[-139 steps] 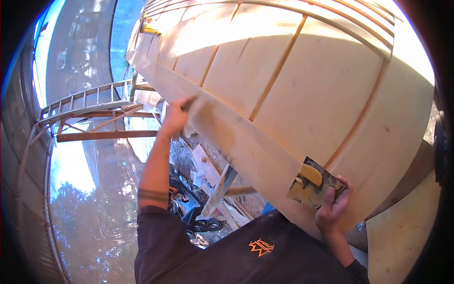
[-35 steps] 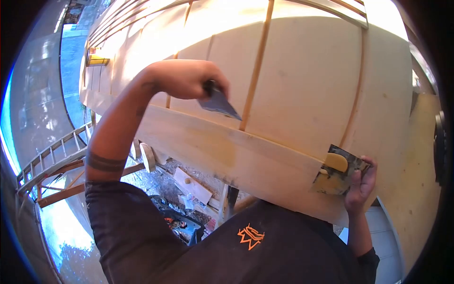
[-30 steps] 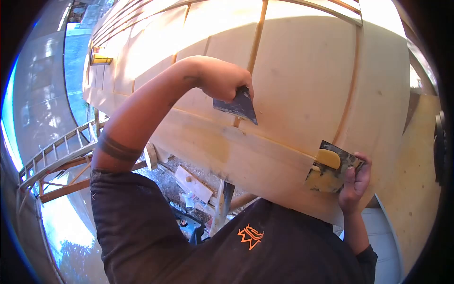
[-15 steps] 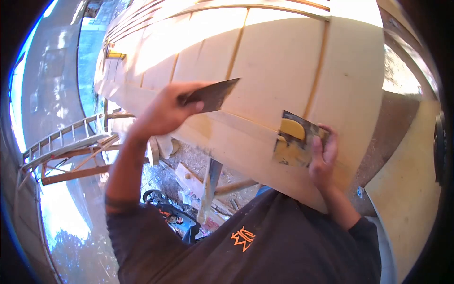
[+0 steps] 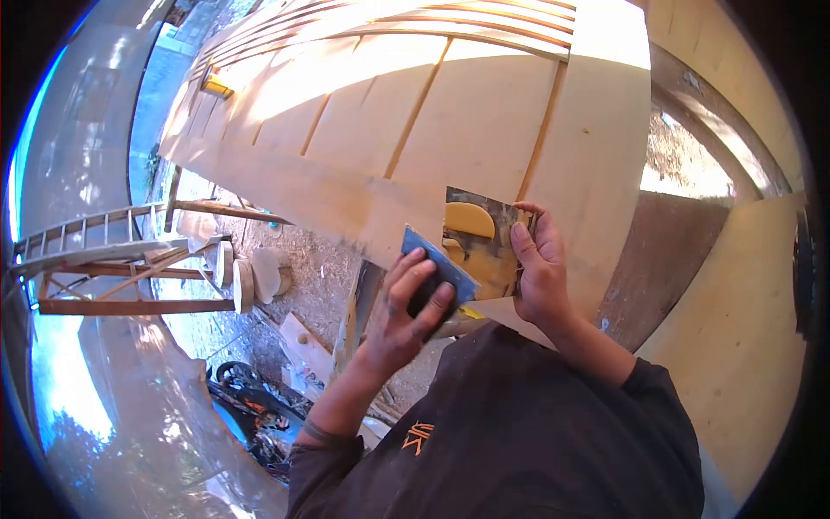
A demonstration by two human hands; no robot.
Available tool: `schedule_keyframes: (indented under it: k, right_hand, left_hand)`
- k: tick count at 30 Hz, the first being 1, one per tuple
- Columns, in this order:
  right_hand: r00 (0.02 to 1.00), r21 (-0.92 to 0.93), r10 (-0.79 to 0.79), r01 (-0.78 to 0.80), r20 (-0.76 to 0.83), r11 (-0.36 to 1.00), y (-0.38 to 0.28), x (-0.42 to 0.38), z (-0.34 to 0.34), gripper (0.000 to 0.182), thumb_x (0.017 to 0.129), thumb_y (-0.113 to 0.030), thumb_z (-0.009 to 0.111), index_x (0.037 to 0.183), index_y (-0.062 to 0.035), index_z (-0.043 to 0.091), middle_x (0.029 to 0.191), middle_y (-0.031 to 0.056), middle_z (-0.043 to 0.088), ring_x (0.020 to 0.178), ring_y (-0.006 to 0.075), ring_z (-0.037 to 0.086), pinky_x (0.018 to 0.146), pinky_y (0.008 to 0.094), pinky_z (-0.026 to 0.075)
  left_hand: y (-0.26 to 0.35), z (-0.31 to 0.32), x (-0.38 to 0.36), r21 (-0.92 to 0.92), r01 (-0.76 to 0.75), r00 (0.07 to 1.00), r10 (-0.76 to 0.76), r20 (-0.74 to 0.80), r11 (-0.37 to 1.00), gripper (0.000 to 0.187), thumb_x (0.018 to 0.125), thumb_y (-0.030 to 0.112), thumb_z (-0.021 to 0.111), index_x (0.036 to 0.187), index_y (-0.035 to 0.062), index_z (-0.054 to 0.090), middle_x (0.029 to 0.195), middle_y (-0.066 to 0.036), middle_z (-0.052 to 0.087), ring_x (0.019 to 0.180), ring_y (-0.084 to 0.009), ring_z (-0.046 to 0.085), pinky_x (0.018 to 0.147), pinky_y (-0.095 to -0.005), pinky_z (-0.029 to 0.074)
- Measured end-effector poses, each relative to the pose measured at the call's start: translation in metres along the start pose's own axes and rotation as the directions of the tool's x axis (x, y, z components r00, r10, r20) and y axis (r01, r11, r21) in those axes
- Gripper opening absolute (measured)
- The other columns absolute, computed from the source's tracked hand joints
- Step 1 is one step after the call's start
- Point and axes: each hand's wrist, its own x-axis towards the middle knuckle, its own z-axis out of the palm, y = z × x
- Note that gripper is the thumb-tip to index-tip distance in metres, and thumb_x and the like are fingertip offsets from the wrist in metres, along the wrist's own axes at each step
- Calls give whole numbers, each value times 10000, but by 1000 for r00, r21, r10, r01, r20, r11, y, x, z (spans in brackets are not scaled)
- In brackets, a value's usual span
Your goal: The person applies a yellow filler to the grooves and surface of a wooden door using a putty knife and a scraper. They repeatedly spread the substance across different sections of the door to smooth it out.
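Note:
My right hand [image 5: 540,264] grips the edge of a flat dark plate [image 5: 497,259] that carries a smooth mound of yellow paste [image 5: 469,221] and smears of it. Fingers of my left hand [image 5: 402,320] press on a flat scraper blade [image 5: 438,270], bluish in this light, beside the plate's left edge. Whether blade and plate touch I cannot tell. Both tools are over the near edge of a large pale wooden panel [image 5: 484,112] with darker grooves across it.
A yellow object [image 5: 216,85] lies at the panel's far left end. A ladder [image 5: 95,232] and a wooden frame [image 5: 138,306] stand at left. Debris covers the ground below the panel. A brown board [image 5: 661,251] and a pale sheet [image 5: 735,320] are at right.
My left hand has come down and right with the scraper, from above the panel to beside the plate. The plate and my right hand appear further left as the view has shifted.

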Motion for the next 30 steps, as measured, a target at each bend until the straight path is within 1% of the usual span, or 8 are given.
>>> schedule_keyframes:
  k: [4, 7, 12, 15, 18, 22, 25, 30]
  right_hand:
    - [998, -92, -54, 55, 14, 994, 3, -8, 6, 212, 944, -63, 437, 1153, -32, 423, 1010, 56, 523, 916, 88, 487, 831, 232, 419]
    - [972, -354, -216, 234, 90, 906, 7, -17, 15, 205, 933, -58, 446, 1136, -34, 434, 946, 39, 497, 856, 80, 453, 771, 222, 402]
    - [954, -675, -227, 298, 194, 675, 17, -29, 31, 191, 921, -67, 462, 1108, -31, 445, 870, 28, 442, 799, 88, 406, 711, 223, 375]
    - [940, -672, -221, 341, 260, 657, 20, -28, 31, 197, 925, -70, 462, 1114, -20, 449, 922, 20, 460, 838, 68, 405, 750, 195, 355]
    - [929, -643, -255, 371, 269, 670, 26, -29, 36, 189, 920, -63, 463, 1105, -30, 455, 867, 37, 451, 793, 98, 412, 714, 233, 385]
    - [954, -670, -201, 299, 222, 679, 29, -23, 38, 196, 920, -64, 468, 1111, -21, 458, 887, 26, 467, 804, 87, 422, 722, 220, 383]
    - [960, -710, -237, 272, 152, 650, 28, -10, 35, 204, 926, -75, 471, 1121, -14, 462, 897, 1, 476, 797, 61, 421, 719, 194, 372]
    - [950, -674, -306, 264, 58, 689, 30, 27, -4, 198, 930, -74, 452, 1114, -2, 453, 916, 47, 501, 836, 96, 481, 768, 234, 419]
  left_hand:
    - [-28, -17, -34, 227, 180, 956, -224, 187, 957, 523, 714, -50, 611, 1204, 106, 523, 1253, -173, 445, 1195, -377, 434, 977, -474, 393]
    - [-8, -61, -26, 47, 404, 909, -407, 93, 913, 537, 715, -75, 570, 1221, 97, 510, 1261, -161, 470, 1178, -347, 469, 963, -438, 412]
    - [43, -108, 15, 203, 264, 919, -310, 243, 943, 412, 725, -46, 537, 1107, 92, 604, 1122, -130, 578, 1113, -341, 517, 901, -429, 441]
    - [40, -103, 18, 318, 236, 889, -336, 310, 918, 387, 741, -13, 522, 1103, 97, 606, 1099, -125, 584, 1073, -335, 533, 893, -423, 439]
    - [40, -98, 13, 289, 308, 866, -393, 310, 906, 388, 727, -48, 554, 1081, 94, 621, 1098, -113, 592, 1076, -321, 542, 877, -409, 454]
    - [36, -90, -2, 103, 444, 731, -427, 532, 890, 405, 722, -90, 509, 1077, 68, 625, 1088, -133, 594, 1049, -320, 549, 883, -401, 435]
    - [20, -84, -20, -103, 634, 661, -468, 586, 766, 500, 692, -143, 462, 1120, 71, 607, 1096, -147, 590, 1035, -345, 548, 893, -406, 427]
    - [-36, -119, -41, -251, 812, 580, -779, 238, 527, 666, 661, -169, 338, 1250, 78, 528, 1203, -216, 543, 1127, -298, 534, 966, -316, 387]
